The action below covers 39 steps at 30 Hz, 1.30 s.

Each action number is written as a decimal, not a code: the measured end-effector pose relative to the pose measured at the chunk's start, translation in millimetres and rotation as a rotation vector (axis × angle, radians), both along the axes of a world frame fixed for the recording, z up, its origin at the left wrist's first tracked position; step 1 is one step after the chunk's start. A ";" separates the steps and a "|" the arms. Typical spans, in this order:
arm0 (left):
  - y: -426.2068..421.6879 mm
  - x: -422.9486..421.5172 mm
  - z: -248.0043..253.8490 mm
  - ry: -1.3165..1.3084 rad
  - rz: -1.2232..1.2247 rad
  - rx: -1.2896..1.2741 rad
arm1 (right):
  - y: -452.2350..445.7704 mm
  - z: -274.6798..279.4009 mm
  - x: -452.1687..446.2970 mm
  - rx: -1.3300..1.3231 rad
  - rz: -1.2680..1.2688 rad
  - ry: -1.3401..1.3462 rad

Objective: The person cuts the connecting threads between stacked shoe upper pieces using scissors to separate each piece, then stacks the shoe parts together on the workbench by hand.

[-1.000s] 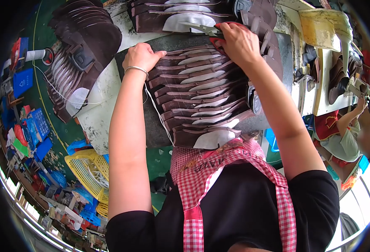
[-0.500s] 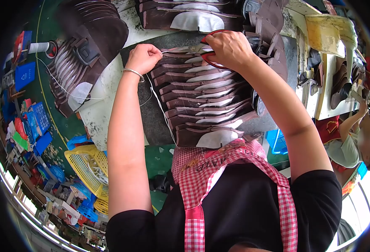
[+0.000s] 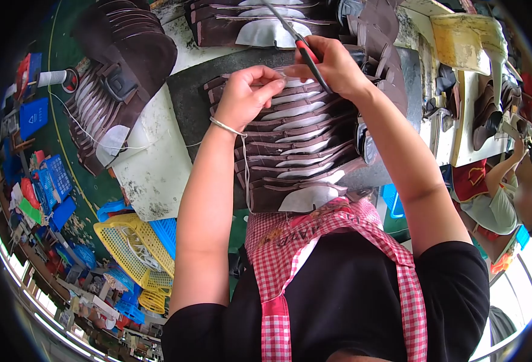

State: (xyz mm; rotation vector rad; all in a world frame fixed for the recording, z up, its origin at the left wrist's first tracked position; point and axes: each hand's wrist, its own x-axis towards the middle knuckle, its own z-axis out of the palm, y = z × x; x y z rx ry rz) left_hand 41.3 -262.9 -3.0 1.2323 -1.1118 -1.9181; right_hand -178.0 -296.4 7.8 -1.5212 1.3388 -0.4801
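A row of overlapping brown pieces with white patches (image 3: 302, 123) lies on a dark board (image 3: 187, 90) before me. Over its upper part, my left hand (image 3: 251, 96) has thumb and fingertips pinched together; what lies between them is too small to name. A pale cord (image 3: 246, 175) hangs down from near its wrist. Just right of it, my right hand (image 3: 329, 63) grips red-and-black scissors (image 3: 304, 51), their blades pointing up and left. The fingertips of both hands nearly meet.
Another brown stack (image 3: 124, 72) lies at the upper left, beside a thread spool (image 3: 57, 78). More brown pieces (image 3: 272, 30) lie beyond the board. A yellow basket (image 3: 124, 241) is at lower left, a yellowed container (image 3: 459, 45) at upper right. A co-worker (image 3: 495, 202) is at the right.
My left hand has moved right, from the row's left edge towards my right hand. The scissors have swung from pointing left across the row to pointing up and away.
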 end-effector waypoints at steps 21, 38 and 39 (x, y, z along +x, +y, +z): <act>-33.2 57.5 -26.4 -1.123 -0.282 -0.271 | 7.3 -15.7 -23.1 -0.394 0.277 0.976; -23.4 81.8 -34.9 -0.917 -0.187 -0.213 | 3.6 6.7 32.3 -0.498 0.483 0.804; -21.0 81.9 -33.1 -0.934 -0.177 -0.221 | 4.0 11.8 32.2 -0.467 0.473 0.801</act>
